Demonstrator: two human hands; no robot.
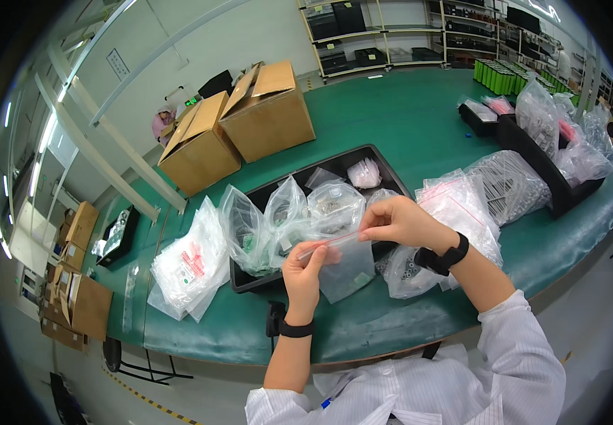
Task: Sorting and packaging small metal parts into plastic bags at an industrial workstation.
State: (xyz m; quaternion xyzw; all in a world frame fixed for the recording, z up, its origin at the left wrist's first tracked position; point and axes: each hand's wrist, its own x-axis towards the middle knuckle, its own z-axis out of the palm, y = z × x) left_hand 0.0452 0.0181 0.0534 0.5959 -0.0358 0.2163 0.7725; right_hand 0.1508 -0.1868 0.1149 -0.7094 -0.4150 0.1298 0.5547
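Observation:
A clear zip-lock bag (349,273) with a reddish strip along its top edge hangs between my two hands, over the front of a black tray (245,285). My left hand (302,275) pinches one end of that edge between thumb and fingers. At the other end, my right hand (397,222) is closed on it with thumb and fingertips. A small greenish piece shows low in the bag, too blurred to name. Behind it in the tray stand open clear bags, one with green parts (251,244) and one with small metal parts (336,200).
Flat clear bags (187,263) lie left of the tray, and red-edged zip-lock bags (455,205) lie right. Nearby are bags of ring-shaped parts (407,275) and long metal pieces (510,185). Two cardboard boxes (267,113) stand behind. A person (162,124) is far left.

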